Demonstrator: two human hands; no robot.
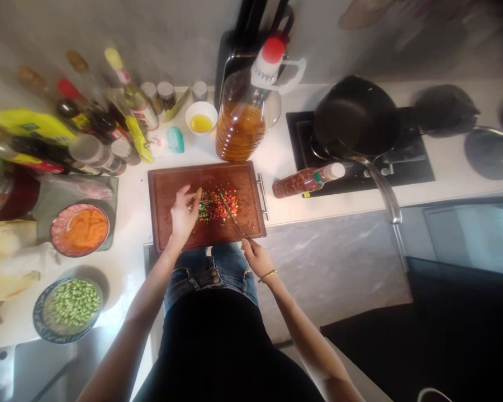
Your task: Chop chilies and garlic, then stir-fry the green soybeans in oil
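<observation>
Finely chopped red and green peppers (pixel 222 205) lie in a small heap on a brown wooden cutting board (pixel 167 184). My right hand (pixel 256 257) is wrapped round the handle of a knife (pixel 231 216), whose blade slants up and left across the heap. At the left side of the heap is my left hand (pixel 185 211), with its fingers bent and apart and nothing visible in them. Whether its fingertips touch the pepper pieces, I cannot tell.
Behind the board stand a large oil jug (pixel 243 125) and a small bowl of yellow liquid (pixel 201 118). To the right are a chilli flake bottle (pixel 304 181) and a black pan (pixel 354 117) on the stove. Bowls of orange slices (pixel 86 228) and green beans (pixel 73 301) stand left.
</observation>
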